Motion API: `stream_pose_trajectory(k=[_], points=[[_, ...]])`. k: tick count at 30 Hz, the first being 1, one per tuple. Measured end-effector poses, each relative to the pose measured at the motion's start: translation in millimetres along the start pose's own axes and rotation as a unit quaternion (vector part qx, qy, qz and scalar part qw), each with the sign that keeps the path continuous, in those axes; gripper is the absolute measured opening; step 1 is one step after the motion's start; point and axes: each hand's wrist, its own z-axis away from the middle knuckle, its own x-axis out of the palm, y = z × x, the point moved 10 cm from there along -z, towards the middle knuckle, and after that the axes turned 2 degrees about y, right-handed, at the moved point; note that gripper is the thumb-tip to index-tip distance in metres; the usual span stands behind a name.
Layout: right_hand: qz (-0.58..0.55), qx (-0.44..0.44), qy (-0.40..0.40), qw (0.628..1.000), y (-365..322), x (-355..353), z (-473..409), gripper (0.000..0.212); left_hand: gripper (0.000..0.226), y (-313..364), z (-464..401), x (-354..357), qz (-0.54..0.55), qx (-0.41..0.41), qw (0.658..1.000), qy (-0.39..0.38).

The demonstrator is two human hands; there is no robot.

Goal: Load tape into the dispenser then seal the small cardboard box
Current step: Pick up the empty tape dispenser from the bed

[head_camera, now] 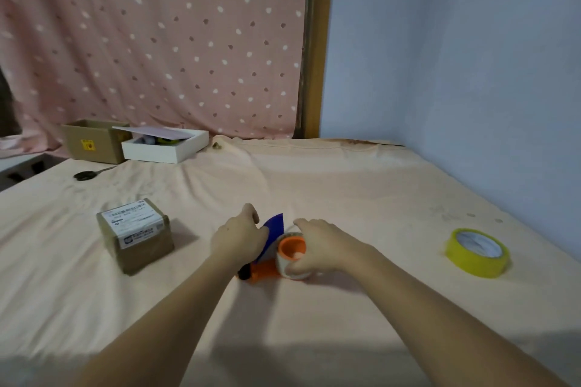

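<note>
nothing readable tbh, the shipping label [132,219] on the small cardboard box [135,236] left of the left hand [238,235] is just blur

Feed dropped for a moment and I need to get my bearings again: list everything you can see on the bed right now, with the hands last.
tape dispenser: 1, orange body with blue flap, centre of the sheet, between the hands
clear tape roll: 1, on the dispenser's orange hub
yellow tape roll: 1, lying flat, on the right
small cardboard box: 1, brown, white labels on top, left of the dispenser
open cardboard box: 1, brown, yellow sticker, far left
white box: 1, lid askew, beside the open box
scissors: 1, black handles, in front of the far boxes
sheet: 1, peach
curtain: 1, pink, dotted, behind
left hand: on the blue flap
right hand: on the clear roll
</note>
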Motion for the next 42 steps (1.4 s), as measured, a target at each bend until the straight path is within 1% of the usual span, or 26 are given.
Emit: stream_pose_trajectory(k=[2,3,6,8,10,11,12,13,15,17,20,22,25,27,29,30,32,34,35,36,37,38,39,40,41,42], points=[[-0.026,0.011,0.014,1.0,4.2,6.8,-0.3,0.063,0.014,1.6,0.9,4.0,0.02,0.006,1.0,0.01],[-0.037,0.013,0.013,0.999,5.7,10.2,-0.5,0.062,0.011,3.9,0.6,7.1,0.035,0.016,0.999,0.006],[-0.035,-0.002,0.008,0.999,7.3,9.8,-3.2,0.068,0.008,6.0,-2.4,10.2,0.069,0.03,0.997,-0.005],[-0.053,-0.012,0.041,0.998,12.0,-9.6,-8.7,0.073,0.009,6.9,-4.8,8.5,0.071,0.04,0.997,0.003],[-0.139,0.006,0.097,0.986,31.3,-37.7,-18.4,0.074,0.012,8.0,-4.5,8.6,0.064,0.049,0.997,0.012],[-0.165,0.026,0.128,0.978,47.6,-51.8,-23.6,0.074,0.012,8.5,-4.3,9.0,0.063,0.051,0.997,0.015],[-0.164,0.051,0.149,0.974,67.0,-61.4,-28.4,0.076,0.012,8.4,-4.1,9.9,0.062,0.053,0.996,0.019],[-0.139,0.08,0.154,0.975,87.5,-65.0,-32.6,0.08,0.012,8.9,-3.5,9.4,0.063,0.054,0.996,0.022],[-0.081,0.13,0.127,0.98,122.8,-57.0,-35.8,0.089,0.011,10.5,-3.5,9.1,0.068,0.057,0.996,0.025],[-0.06,0.164,0.102,0.979,147.7,-41.2,-34.9,0.1,0.009,15.3,-3.9,8.9,0.074,0.069,0.995,0.019],[-0.037,0.166,0.099,0.98,162.4,-26.8,-33.0,0.118,0.008,23.6,-6.4,10.9,0.094,0.08,0.992,0.004],[-0.015,0.153,0.098,0.983,162.9,-25.7,-31.3,0.125,0.007,30.9,-9.7,13.0,0.099,0.083,0.992,-0.006],[0.007,0.139,0.127,0.982,169.5,-48.8,-20.7,0.125,0.006,44.3,-15.0,19.7,0.111,0.094,0.989,-0.021],[0.057,0.141,0.141,0.978,185.4,-74.7,-6.4,0.12,0.007,52.4,-16.8,24.7,0.133,0.099,0.986,-0.028],[0.107,0.167,0.129,0.972,217.4,-96.4,17.0,0.119,0.007,59.1,-18.1,31.7,0.156,0.099,0.982,-0.037],[0.111,0.187,0.115,0.969,239.8,-101.9,29.3,0.121,0.008,61.3,-18.0,34.9,0.164,0.096,0.981,-0.041],[0.094,0.231,0.082,0.965,285.3,-103.4,56.3,0.134,0.01,65.6,-17.8,40.5,0.172,0.092,0.98,-0.048],[0.08,0.258,0.04,0.962,322.7,-94.9,76.6,0.155,0.017,69.2,-16.8,40.8,0.152,0.091,0.983,-0.044],[0.063,0.265,0.021,0.962,336.9,-88.5,83.9,0.161,0.021,72.1,-15.5,35.6,0.11,0.102,0.988,-0.02],[0.042,0.27,0.015,0.962,344.7,-83.1,91.3,0.162,0.023,78.7,-12.8,25.0,0.05,0.129,0.99,0.029],[0.019,0.268,0.022,0.963,347.9,-79.4,97.5,0.159,0.022,90.2,-7.1,12.2,-0.001,0.17,0.981,0.092],[0.001,0.258,0.042,0.965,345.5,-78.5,101.7,0.153,0.019,105.3,2.5,1.4,-0.028,0.215,0.965,0.147],[-0.019,0.248,0.071,0.966,345.8,-77.3,104.5,0.146,0.015,122.0,15.5,-5.6,-0.025,0.256,0.949,0.179],[-0.04,0.238,0.104,0.965,346.0,-77.6,107.4,0.142,0.012,139.8,28.4,-7.0,-0.001,0.292,0.938,0.185],[-0.065,0.228,0.133,0.962,346.4,-78.7,110.6,0.142,0.012,158.6,41.1,-2.2,0.033,0.323,0.931,0.164],[-0.085,0.219,0.155,0.96,348.3,-78.9,113.8,0.143,0.013,177.3,52.2,10.9,0.067,0.343,0.929,0.119]])
